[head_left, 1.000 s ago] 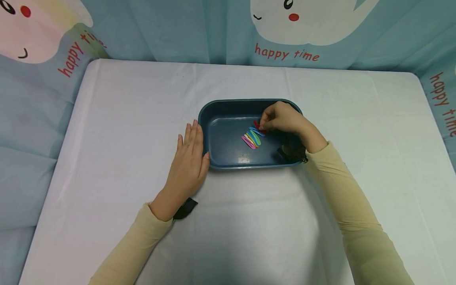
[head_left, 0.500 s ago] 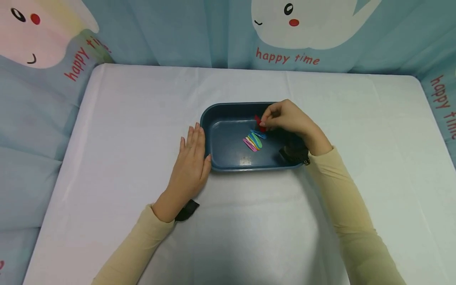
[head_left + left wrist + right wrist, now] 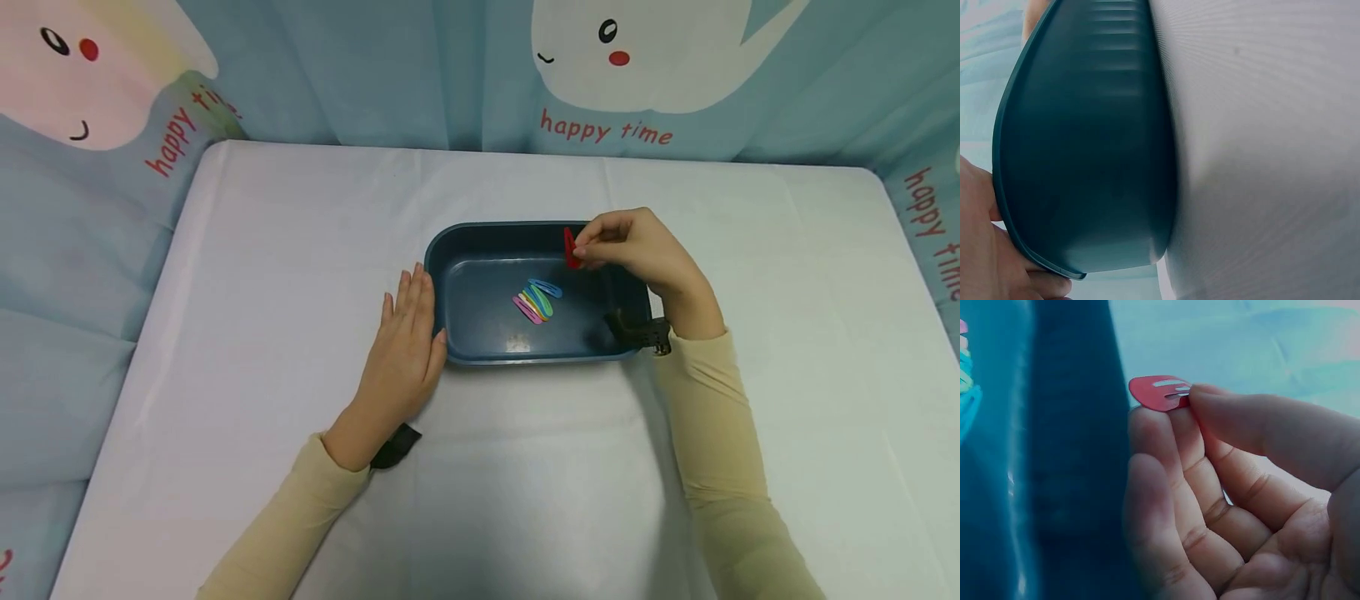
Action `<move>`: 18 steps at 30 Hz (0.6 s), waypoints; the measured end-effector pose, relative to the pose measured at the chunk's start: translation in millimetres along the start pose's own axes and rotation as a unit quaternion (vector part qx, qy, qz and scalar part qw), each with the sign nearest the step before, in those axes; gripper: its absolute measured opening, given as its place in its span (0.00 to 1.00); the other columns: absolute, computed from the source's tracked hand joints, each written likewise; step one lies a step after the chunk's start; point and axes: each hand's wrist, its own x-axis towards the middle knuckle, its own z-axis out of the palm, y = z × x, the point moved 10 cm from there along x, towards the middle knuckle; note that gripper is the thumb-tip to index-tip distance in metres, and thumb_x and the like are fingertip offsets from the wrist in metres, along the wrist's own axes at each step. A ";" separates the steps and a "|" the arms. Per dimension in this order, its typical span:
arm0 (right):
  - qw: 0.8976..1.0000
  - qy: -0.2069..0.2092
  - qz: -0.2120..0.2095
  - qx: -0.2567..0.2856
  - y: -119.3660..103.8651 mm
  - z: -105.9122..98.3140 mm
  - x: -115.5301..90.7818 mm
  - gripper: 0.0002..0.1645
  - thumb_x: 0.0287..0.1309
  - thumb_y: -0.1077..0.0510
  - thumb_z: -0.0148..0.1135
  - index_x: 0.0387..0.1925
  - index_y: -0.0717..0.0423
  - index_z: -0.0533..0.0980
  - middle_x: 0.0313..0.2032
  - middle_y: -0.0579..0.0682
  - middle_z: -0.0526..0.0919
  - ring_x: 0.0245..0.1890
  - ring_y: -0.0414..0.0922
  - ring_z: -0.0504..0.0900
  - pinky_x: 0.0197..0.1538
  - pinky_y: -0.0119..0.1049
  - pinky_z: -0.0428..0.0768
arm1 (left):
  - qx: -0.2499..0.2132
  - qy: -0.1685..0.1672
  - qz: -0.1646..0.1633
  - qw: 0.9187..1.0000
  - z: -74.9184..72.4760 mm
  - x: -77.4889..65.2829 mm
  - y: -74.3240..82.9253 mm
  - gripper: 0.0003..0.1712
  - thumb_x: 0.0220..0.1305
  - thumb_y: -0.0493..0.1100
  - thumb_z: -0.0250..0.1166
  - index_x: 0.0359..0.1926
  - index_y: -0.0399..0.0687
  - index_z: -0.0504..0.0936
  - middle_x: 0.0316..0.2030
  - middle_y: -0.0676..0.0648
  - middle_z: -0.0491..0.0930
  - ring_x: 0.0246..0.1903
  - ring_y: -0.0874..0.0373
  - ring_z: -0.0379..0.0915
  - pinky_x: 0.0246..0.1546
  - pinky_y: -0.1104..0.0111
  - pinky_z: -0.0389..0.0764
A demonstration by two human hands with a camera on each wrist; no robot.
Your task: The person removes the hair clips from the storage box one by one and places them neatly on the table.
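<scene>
My right hand (image 3: 648, 254) pinches a red snap hair clip (image 3: 571, 248) between thumb and fingertips, over the right part of a dark blue tray (image 3: 480, 362). In the right wrist view the red clip (image 3: 1155, 392) shows its slotted middle, with the thumb on one end. Several hair clips (image 3: 534, 302) in pink, yellow, green and blue lie in a small group on the tray floor. My left hand (image 3: 401, 350) rests with straight fingers along the tray's left end. In the left wrist view its fingers (image 3: 1013, 272) touch the rim of the tray (image 3: 1085, 156).
A white cloth covers the table (image 3: 300, 250) around the tray. Behind it hangs a light blue curtain (image 3: 360, 75) with printed figures and red lettering. A black wrist camera mount (image 3: 641, 331) on the right wrist reaches over the tray's right side.
My right hand has lifted the red hair clip off the group and moved it right and upward. The left hand stays at the tray's left end. The head view has shifted slightly.
</scene>
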 end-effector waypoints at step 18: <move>0.991 0.055 -0.043 0.117 -3.1 -33.8 -21.8 0.05 0.56 0.70 0.61 0.29 0.63 0.82 0.25 0.50 0.84 0.25 0.43 0.82 0.35 0.30 0.79 | -0.001 0.002 -0.001 1.000 1.3 0.3 -0.3 0.35 0.69 0.40 0.47 0.70 0.25 0.46 0.71 0.33 0.43 0.70 0.38 0.39 0.65 0.45 0.43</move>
